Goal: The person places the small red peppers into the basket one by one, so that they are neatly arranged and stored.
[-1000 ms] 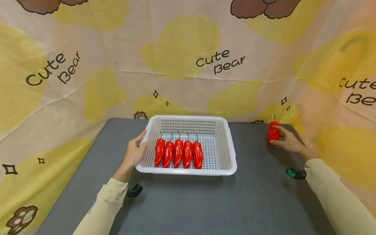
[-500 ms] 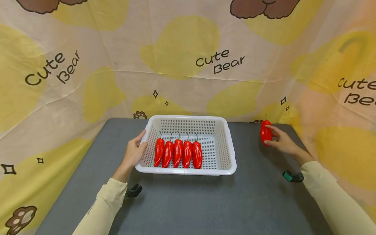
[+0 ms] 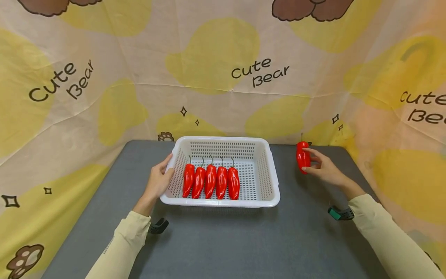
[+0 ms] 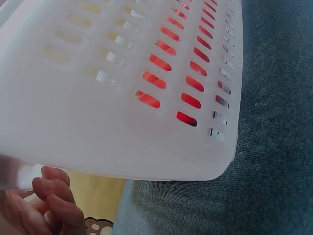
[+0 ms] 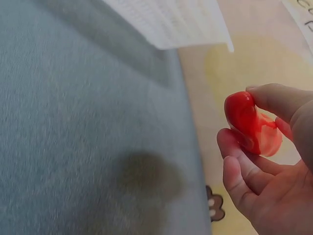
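A white perforated plastic basket (image 3: pixel 223 204) stands mid-table, with several red peppers (image 3: pixel 210 182) side by side in its left and middle part, stems toward the back. My left hand (image 3: pixel 158 181) holds the basket's left rim; in the left wrist view its curled fingers (image 4: pixel 57 200) show beside the basket's end wall (image 4: pixel 112 142). Right of the basket, my right hand (image 3: pixel 325 167) pinches a red pepper (image 3: pixel 302 158) between thumb and fingers, stem up. The right wrist view shows this pepper (image 5: pixel 244 117) in the fingers, above the table, its shadow apart on the surface.
A grey table (image 3: pixel 223 244) lies under the basket, reaching back to a hanging yellow and beige cloth (image 3: pixel 209 58) printed with words and paw marks. Dark bands (image 3: pixel 341 213) sit at both wrists. The basket's right wall (image 3: pixel 270 174) faces the right hand.
My right hand has moved left with the pepper, nearer the basket. The left hand, the basket and the peppers in it look unmoved.
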Available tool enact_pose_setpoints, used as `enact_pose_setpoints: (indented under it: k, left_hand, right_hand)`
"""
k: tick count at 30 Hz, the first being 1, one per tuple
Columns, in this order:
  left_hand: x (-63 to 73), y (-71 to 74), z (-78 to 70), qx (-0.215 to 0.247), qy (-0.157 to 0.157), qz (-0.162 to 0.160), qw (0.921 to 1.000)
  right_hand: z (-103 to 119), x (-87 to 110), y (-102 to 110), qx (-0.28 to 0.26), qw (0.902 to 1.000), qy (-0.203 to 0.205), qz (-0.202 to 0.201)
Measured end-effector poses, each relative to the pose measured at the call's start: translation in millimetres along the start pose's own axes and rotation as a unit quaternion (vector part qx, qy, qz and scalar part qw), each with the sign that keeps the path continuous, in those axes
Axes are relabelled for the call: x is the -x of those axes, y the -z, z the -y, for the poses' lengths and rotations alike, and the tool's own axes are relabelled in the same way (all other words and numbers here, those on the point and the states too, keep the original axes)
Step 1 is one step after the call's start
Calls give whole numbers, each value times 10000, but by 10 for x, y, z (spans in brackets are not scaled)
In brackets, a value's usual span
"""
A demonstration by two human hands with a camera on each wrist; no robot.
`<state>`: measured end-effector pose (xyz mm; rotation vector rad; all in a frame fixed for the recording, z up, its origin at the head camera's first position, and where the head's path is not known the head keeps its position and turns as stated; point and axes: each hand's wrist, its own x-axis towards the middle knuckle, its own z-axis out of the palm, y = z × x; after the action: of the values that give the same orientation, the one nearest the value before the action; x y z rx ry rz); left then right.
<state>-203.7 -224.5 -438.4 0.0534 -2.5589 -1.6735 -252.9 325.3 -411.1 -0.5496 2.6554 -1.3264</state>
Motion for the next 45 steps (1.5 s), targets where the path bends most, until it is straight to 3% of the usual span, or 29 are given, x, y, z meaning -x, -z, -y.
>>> enact_pose_setpoints:
  k: [23, 36, 45]
  left_hand:
    - [-18, 3, 33, -16, -77, -139, 9999]
    - [-26, 2, 23, -44, -105, -195, 9997]
    - [-15, -6, 14, -61, -122, -229, 9996]
  right_hand:
    - [375, -68, -300, -119, 9975, 651, -258]
    - [615, -80, -463, -434, 9976, 536, 73]
    - [678, -118, -576, -495, 9961, 711, 173]
